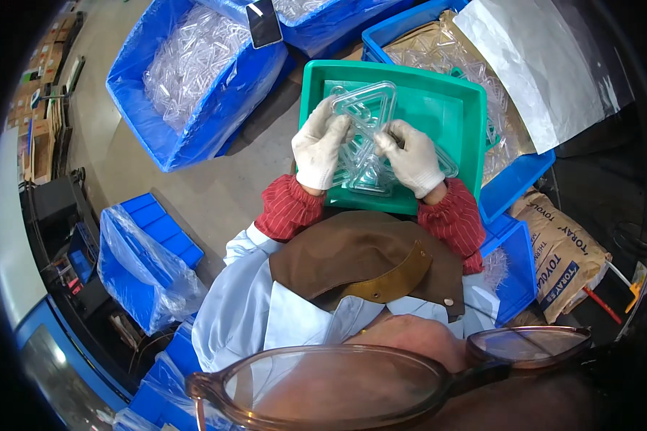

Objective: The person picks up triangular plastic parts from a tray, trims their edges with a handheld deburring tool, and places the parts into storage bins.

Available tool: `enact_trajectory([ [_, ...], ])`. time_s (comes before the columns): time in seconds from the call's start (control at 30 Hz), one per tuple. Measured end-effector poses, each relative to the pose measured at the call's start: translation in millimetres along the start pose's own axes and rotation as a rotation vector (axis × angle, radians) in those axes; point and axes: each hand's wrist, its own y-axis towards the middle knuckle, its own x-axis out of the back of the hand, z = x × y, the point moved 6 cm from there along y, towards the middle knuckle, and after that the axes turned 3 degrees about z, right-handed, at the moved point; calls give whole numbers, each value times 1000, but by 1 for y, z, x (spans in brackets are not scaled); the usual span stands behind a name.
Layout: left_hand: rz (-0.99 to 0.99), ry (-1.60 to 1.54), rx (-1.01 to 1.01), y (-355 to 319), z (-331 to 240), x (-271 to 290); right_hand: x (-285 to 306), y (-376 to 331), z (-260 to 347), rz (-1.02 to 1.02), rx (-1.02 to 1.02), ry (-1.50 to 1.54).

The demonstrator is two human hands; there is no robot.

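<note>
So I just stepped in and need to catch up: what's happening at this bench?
A person in white gloves holds a clear plastic triangular frame with the left hand and right hand over a green tray. More clear parts fill the blue bins around.

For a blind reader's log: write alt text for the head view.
Seen from above, two white-gloved hands, left hand and right hand, hold a clear plastic triangle frame over a green tray on the person's lap. Blue bins lined with plastic and filled with clear parts stand around on the floor.
</note>
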Motion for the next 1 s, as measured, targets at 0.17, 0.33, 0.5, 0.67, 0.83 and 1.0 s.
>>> enact_trajectory([
  [0.17,-36,12,-57,3,-5,8,-9,3,10,0,11,69],
  [0.33,-40,22,-12,3,2,12,-13,8,12,-16,15,88],
  [0.5,-28,-26,31,3,5,8,-15,10,16,-27,14,125],
  [0.67,35,-5,74,2,11,8,-17,11,16,-30,17,126],
  [0.83,92,-44,76,0,4,-9,-14,6,16,-90,19,221],
  [1.0,224,230,-59,8,-11,-11,22,-7,34,-164,64,-277],
])
